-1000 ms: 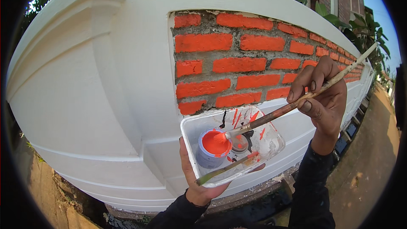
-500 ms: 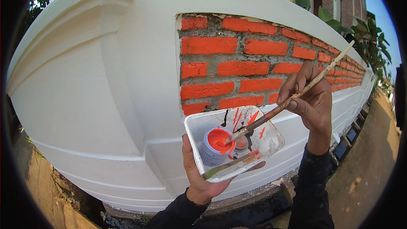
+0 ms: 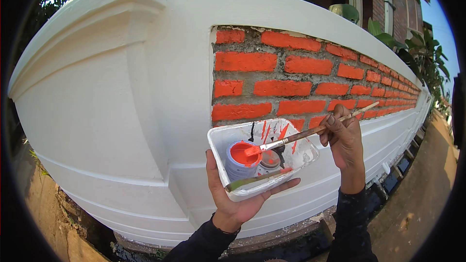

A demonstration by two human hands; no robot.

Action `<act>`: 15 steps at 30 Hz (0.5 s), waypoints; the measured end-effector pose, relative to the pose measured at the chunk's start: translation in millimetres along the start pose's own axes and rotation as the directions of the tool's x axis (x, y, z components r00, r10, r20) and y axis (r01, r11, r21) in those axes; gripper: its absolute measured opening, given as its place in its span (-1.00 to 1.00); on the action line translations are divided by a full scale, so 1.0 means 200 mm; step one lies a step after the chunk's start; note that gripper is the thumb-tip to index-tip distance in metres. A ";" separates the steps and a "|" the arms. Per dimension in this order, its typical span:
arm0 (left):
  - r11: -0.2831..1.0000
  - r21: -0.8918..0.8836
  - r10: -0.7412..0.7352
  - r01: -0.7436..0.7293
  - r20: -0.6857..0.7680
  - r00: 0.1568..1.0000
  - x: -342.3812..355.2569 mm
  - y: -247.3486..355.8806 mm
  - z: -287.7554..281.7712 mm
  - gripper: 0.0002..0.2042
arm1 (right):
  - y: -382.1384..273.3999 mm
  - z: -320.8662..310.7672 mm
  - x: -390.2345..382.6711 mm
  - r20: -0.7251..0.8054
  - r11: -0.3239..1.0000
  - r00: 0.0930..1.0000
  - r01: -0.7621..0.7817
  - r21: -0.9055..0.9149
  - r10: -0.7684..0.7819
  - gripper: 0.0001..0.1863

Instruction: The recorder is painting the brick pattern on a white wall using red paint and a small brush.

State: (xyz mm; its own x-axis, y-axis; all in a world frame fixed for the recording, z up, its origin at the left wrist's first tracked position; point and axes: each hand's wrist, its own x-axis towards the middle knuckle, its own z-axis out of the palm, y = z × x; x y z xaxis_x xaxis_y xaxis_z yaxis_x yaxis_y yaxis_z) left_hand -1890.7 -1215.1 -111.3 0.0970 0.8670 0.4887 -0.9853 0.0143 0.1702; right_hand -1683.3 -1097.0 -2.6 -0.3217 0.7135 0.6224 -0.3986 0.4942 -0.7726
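My left hand holds a white plastic tub from below, its thumb up along the left wall. Inside stands a small open paint can of orange-red paint, with a round lid beside it. A second, green-handled brush lies along the tub's near side. Between the fingertips and thumb of my right hand is a paintbrush, its handle slanting up to the right. Its orange-coated bristles are at the can's rim. Red and black smears mark the tub's inner wall.
Just beyond the tub, a white wall frames a recessed panel of orange-painted bricks with grey mortar. Below the wall runs a dark drain ditch. A dirt path lies to the right; leafy plants overhang the wall's top.
My right hand has come down and left, laying the brush at a flatter slant. The bristles have risen out of the paint to the can's rim. The tub has shifted slightly left.
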 end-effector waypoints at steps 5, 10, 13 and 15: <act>1.000 -0.006 0.027 -0.027 0.058 0.998 0.03 0.01 -0.01 0.09 | 0.06 0.02 -0.04 -0.036 0.993 0.999 0.008 0.122 -0.003 -0.65; 0.999 -0.026 0.029 -0.028 0.068 0.997 0.05 0.01 0.00 0.10 | 0.08 0.00 -0.07 0.027 0.985 0.989 0.144 0.099 -0.147 -0.62; 0.999 0.008 0.033 -0.034 0.090 0.995 0.05 0.02 -0.01 0.10 | 0.08 0.02 -0.06 0.084 0.979 0.978 0.181 0.089 -0.189 -0.60; 0.999 -0.024 0.036 -0.034 0.089 0.995 0.06 0.03 -0.02 0.10 | 0.09 0.03 -0.04 0.096 0.972 0.972 0.201 0.124 -0.213 -0.60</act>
State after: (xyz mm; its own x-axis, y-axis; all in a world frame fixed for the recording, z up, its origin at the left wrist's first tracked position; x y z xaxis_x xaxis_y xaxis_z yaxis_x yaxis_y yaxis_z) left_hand -1895.2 -1203.6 -107.5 0.0735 0.8190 0.5690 -0.9912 -0.0033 0.1326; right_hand -1691.9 -1097.6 -20.7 -0.3104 0.5408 0.7818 -0.5581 0.5621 -0.6104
